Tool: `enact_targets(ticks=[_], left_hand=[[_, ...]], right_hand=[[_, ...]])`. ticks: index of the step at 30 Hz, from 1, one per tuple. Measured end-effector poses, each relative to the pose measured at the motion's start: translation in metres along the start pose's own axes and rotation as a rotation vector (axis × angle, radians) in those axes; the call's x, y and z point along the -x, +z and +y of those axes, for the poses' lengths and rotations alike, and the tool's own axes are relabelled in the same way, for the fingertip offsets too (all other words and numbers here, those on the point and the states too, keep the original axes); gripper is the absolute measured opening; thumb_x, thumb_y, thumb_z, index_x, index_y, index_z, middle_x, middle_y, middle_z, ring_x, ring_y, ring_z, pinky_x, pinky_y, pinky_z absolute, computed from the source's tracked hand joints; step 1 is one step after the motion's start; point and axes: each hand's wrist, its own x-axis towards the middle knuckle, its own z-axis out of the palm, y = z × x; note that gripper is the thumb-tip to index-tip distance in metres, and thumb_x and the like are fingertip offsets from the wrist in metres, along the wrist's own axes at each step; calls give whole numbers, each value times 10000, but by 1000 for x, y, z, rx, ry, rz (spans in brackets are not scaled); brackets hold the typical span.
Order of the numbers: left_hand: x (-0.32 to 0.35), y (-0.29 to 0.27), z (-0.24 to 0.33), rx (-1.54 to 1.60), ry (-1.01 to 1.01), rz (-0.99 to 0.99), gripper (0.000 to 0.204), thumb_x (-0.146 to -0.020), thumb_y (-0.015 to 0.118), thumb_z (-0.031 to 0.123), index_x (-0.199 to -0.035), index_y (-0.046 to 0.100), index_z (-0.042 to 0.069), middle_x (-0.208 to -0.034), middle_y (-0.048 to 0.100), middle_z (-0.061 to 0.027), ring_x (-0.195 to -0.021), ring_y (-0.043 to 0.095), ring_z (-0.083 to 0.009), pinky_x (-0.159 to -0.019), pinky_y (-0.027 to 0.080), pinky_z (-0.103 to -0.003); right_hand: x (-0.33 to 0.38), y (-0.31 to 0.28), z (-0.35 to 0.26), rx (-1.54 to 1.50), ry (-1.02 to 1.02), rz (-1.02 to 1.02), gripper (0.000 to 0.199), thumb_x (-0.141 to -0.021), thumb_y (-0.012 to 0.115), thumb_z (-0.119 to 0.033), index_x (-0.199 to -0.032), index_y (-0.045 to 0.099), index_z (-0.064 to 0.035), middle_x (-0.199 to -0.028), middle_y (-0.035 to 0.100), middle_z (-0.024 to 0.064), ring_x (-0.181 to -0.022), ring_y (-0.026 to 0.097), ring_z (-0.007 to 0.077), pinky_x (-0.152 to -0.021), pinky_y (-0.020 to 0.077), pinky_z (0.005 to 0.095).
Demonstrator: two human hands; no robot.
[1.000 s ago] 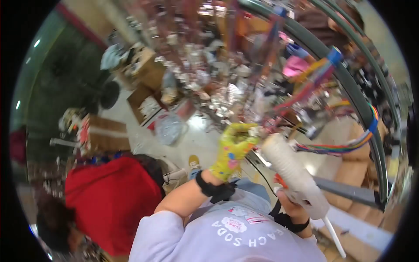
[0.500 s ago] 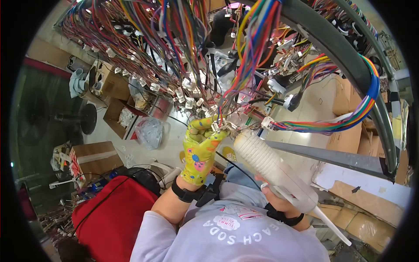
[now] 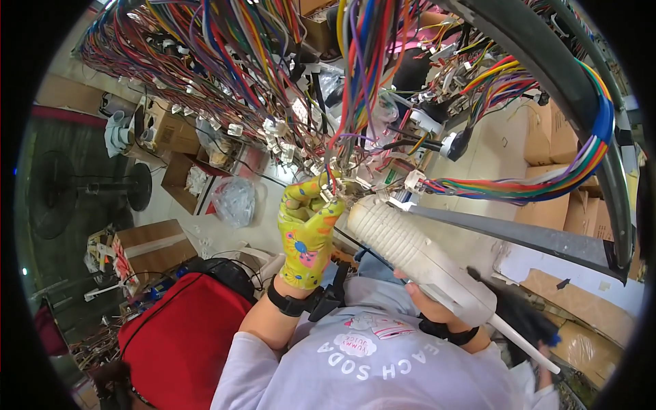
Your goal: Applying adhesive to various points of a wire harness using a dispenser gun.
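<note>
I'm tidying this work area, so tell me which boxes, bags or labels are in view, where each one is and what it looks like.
Taped box: lower left floor, brown cardboard, pale tape band.
Open boxes: upper left, brown cardboard, flaps up.
Plastic bag: on the floor left of the left hand, clear, crumpled.
Stacked cartons: right side, brown.
Small tags: white tabs on the hanging coloured wires.
Right hand: grips a white glue gun.
</note>
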Motion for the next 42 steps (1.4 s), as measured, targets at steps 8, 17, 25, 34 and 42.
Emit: enact_targets(ticks=[8, 17, 25, 34, 42], left_hand=[[-2, 4, -1, 29, 20, -13, 349, -775, 675, -107, -1046, 545, 69, -1162, 622, -162, -997, 636, -229, -885, 509, -349], [-6, 6, -3, 18, 54, -27, 350, -771, 683, -101, -1049, 548, 62, -1153, 626, -167, -991, 645, -259, -881, 516, -367], [-6, 6, -3, 22, 45, -8, 345, -773, 682, -101, -1052, 550, 53, -1145, 628, -174, -982, 652, -258, -877, 522, -368], [-5, 7, -1, 27, 20, 16, 354, -770, 689, -94, -1063, 555, 52, -1144, 627, -178, -967, 653, -258, -870, 524, -368], [-4, 3, -2, -37, 19, 19, 366, -761, 681, -102, -1069, 555, 49, -1145, 625, -175, -985, 644, -268, -896, 507, -390]], right_hand=[[5, 4, 28, 396, -241, 77, 194, -975, 479, -231, -1033, 588, -82, -786, 604, 25, -638, 577, 93, -543, 508, 222], [-1, 0, -7, -151, 136, 126, 251, -857, 568, -25, -1101, 623, -7, -964, 682, 81, -904, 651, 193, -819, 512, 300], [1, 2, -3, 103, -20, 159, 220, -850, 592, -23, -1062, 621, 21, -931, 671, 104, -904, 652, 193, -806, 531, 323], [-13, 0, -20, 43, -138, 255, 244, -699, 730, -120, -926, 655, -66, -816, 643, 124, -674, 638, 315, -590, 526, 384], [-13, -8, -25, 87, -55, 115, 263, -832, 662, -98, -1079, 643, -11, -910, 711, 64, -843, 683, 158, -763, 544, 292]])
